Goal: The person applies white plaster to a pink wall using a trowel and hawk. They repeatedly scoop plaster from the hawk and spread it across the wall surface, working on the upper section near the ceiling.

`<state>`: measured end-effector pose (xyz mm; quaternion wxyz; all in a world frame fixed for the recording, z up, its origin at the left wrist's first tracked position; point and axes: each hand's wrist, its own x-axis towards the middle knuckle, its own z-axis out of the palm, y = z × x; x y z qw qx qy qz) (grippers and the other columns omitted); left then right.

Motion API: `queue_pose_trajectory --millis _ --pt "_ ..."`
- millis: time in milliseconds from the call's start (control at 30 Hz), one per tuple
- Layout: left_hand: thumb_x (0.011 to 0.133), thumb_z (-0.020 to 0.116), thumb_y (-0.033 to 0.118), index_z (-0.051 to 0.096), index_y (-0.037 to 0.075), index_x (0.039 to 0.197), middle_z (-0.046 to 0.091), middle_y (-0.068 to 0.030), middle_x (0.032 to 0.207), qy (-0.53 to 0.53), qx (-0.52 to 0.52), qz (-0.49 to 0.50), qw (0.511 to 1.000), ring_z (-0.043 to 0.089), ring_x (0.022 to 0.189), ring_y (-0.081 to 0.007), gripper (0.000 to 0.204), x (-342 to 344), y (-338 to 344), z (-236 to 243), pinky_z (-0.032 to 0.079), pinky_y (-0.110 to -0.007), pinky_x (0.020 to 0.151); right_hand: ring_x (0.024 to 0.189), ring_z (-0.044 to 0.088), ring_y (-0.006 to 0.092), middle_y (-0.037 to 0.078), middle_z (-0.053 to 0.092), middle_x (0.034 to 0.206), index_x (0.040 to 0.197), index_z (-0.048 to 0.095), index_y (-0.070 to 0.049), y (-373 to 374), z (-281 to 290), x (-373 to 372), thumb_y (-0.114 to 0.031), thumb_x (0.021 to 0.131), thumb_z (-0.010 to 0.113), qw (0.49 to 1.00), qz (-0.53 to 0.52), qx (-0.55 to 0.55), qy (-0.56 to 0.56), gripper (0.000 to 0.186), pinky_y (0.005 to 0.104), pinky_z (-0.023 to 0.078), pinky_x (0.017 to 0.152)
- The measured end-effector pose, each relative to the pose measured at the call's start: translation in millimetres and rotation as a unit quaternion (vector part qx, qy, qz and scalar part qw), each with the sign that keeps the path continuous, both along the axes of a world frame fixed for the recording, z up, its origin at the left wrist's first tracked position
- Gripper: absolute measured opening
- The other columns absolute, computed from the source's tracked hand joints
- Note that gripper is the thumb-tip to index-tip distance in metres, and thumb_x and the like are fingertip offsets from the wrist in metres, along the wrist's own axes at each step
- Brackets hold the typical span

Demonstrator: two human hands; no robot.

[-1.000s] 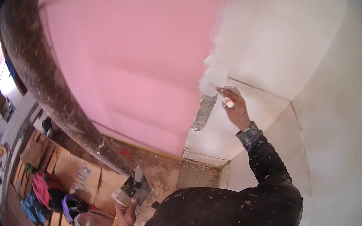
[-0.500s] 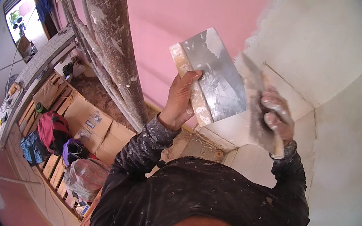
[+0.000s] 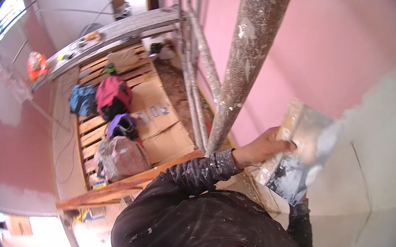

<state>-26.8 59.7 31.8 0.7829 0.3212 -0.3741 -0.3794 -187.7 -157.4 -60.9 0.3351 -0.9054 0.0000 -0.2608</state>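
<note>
My left hand (image 3: pixel 265 150) is closed round the plaster-caked grip of a wide taping knife (image 3: pixel 296 171), its thumb over the edge. White plaster is smeared across the lower part of the metal blade. My right sleeve (image 3: pixel 300 224) rises to just behind that blade, which hides most or all of my right hand, so its fingers and anything in them cannot be made out. Beyond the knife, the wall (image 3: pixel 382 128) passes from pink to whitish plaster.
A plaster-spattered pole (image 3: pixel 252 55) stands left of my hands, with thinner pipes (image 3: pixel 196 81) beside it. Below lie a wooden pallet (image 3: pixel 91 137), cardboard (image 3: pixel 159 113), a red backpack (image 3: pixel 113 96) and a grey bag (image 3: pixel 121 158). A plank (image 3: pixel 125 26) crosses farther back.
The view has swung left, so pole and pallet appear farther right. The taping knife in my left hand has tilted; my right hand, earlier blurred with a trowel-like tool, has gone behind it.
</note>
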Motion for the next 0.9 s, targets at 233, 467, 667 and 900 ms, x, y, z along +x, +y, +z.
queue_pose_trajectory --millis 233,467,667,900 --pt "0.08 0.075 0.019 0.056 0.001 0.107 0.058 0.0001 0.088 -0.16 -0.005 0.243 0.957 0.056 0.079 -0.0099 0.038 -11 57 45 0.048 -0.026 0.067 0.111 0.053 0.0204 0.008 0.058 0.121 0.128 0.053 -0.003 -6 -79 112 -0.001 0.079 0.063 0.947 0.149 0.285 0.014 0.05 0.0323 0.046 0.093" --pt "0.085 0.068 0.03 0.05 0.008 0.116 0.064 -0.0056 0.082 -0.108 -0.275 0.431 0.853 0.056 0.057 -0.0175 0.041 -41 138 -9 0.051 -0.028 0.054 0.104 0.058 0.0191 0.008 0.062 0.113 0.121 0.058 -0.002 -20 -113 185 -0.011 0.086 0.057 0.902 0.36 0.162 0.175 0.035 0.0312 0.046 0.091" --pt "0.098 0.051 0.035 0.051 0.01 0.115 0.066 -0.0055 0.091 0.046 -0.274 0.651 0.706 0.062 0.069 -0.0132 0.03 -153 199 -97 0.051 -0.026 0.053 0.108 0.057 0.0301 0.015 0.062 0.115 0.112 0.063 -0.002 9 -166 202 -0.028 0.095 0.052 0.793 0.588 -0.045 0.154 0.033 0.039 0.045 0.094" --pt "0.091 0.063 0.036 0.051 0.008 0.129 0.056 -0.0098 0.129 0.26 -0.257 0.826 0.43 0.052 0.119 -0.0285 0.048 -304 192 -289 0.04 -0.048 0.105 0.112 0.056 0.0291 0.014 0.059 0.12 0.122 0.057 -0.004 128 -155 159 -0.024 0.093 0.055 0.63 0.744 -0.035 0.219 0.035 0.0375 0.044 0.097"
